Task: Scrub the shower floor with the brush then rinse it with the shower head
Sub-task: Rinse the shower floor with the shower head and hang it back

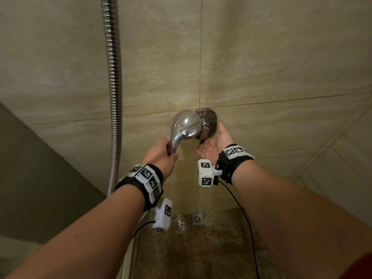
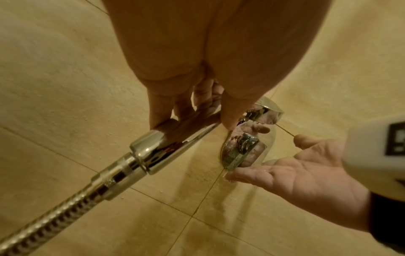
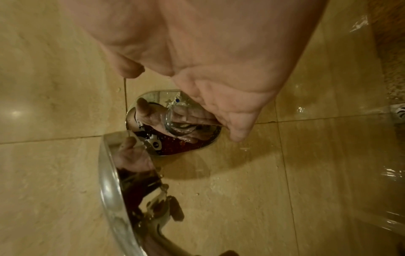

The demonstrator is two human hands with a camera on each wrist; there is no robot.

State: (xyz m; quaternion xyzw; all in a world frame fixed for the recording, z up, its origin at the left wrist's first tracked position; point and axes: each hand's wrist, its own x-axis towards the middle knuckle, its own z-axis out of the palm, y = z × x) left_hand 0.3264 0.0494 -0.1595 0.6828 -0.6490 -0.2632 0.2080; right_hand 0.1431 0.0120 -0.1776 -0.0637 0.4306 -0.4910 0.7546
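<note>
left hand [image 1: 161, 156] curled tight round the shower head [image 1: 186, 125] handle, head held up just above the fist, right by the wall valve [image 1: 209, 121]. hose [image 1: 114, 97] hangs left of that hand. right hand [image 1: 215, 141] spread, palm up, fingers loose at the valve lever, gripping nothing. shower floor [image 1: 201, 248] far below both hands, wet, drain [image 1: 197, 219] in it.
</note>
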